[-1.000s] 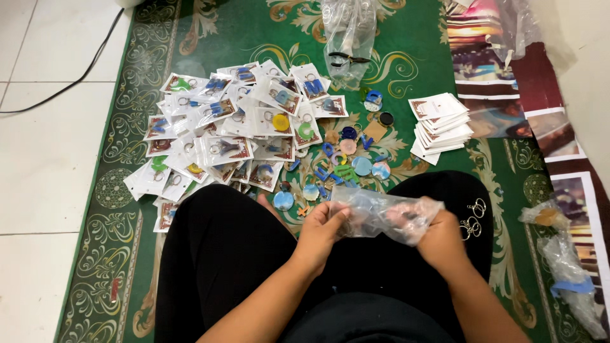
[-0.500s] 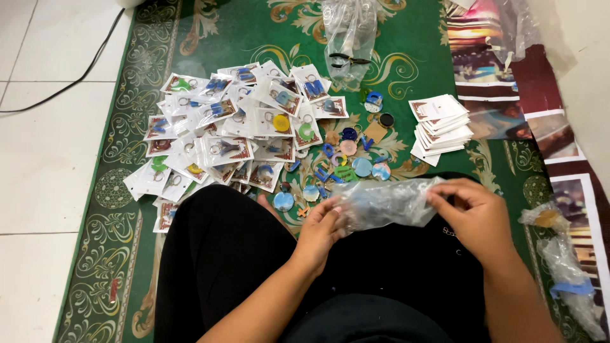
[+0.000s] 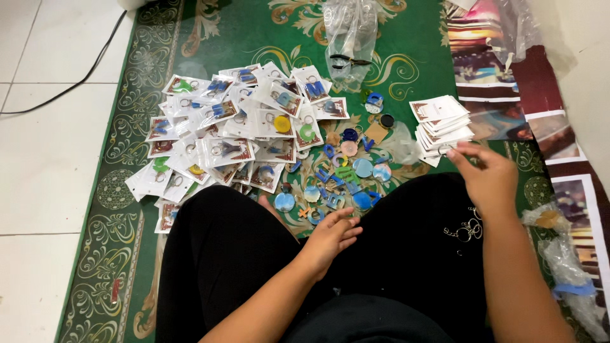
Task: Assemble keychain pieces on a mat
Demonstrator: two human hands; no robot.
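Up close, our right hand (image 3: 484, 180) hovers with thumb and forefinger pinched narrow at its far tip; whether anything thin sits between them we cannot tell. Just beyond those fingertips lies the stack of white backing cards (image 3: 441, 125), fanned slightly, its near corner almost under the pinch. Below the heel of that hand, a cluster of metal keyrings (image 3: 469, 230) rests on the black trouser leg (image 3: 416, 244).

Our left hand (image 3: 332, 234) lies low on the lap, fingers loosely spread and holding nothing, tips pointing toward the loose charms. Just past those tips sits the scatter of loose letter and disc charms (image 3: 346, 174), blue, teal and pink, spilled on the green patterned rug (image 3: 210, 51) between our knees. One round blue disc (image 3: 284, 202) lies to the thumb side of the left hand, touching the trouser edge.

Farther out from the left fingers, a wide heap of carded keychains in clear sleeves (image 3: 232, 130) overlaps itself across the rug. Beyond the charm scatter, well away from both hands, a clear plastic bag (image 3: 351, 35) stands crumpled, with small pliers (image 3: 348, 61) lying against it. Outward of the right hand, printed sheets (image 3: 492, 70) line the rug's edge, and crumpled plastic wrap (image 3: 562, 254) lies beside our right forearm.
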